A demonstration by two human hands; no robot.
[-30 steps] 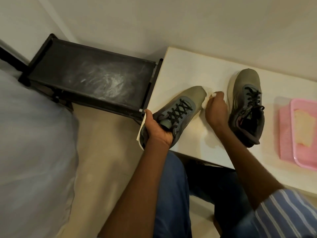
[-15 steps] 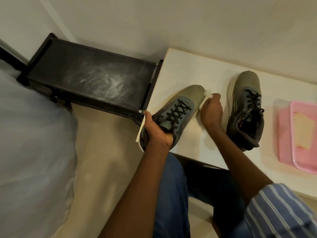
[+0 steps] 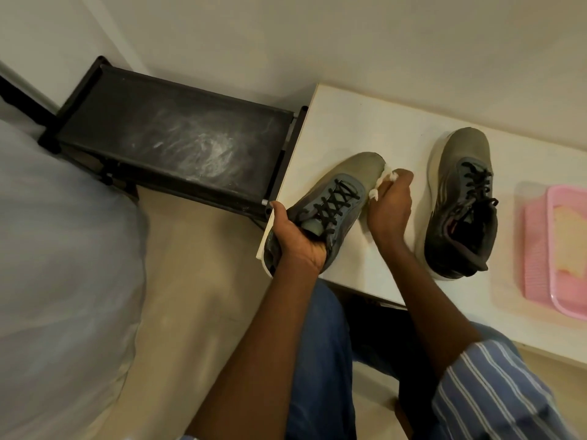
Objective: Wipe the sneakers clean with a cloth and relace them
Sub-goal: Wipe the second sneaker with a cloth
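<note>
Our left hand grips the near sneaker overhanging the desk corner, our right hand clenches the cloth against its toe; pressing hard could tip it floorward.

Your right hand hides most of the cloth; the pink tray runs off the right edge

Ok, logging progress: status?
Left hand grips sneaker heel. Right hand presses cloth on toe. Laces in. Nothing in the way.
</note>
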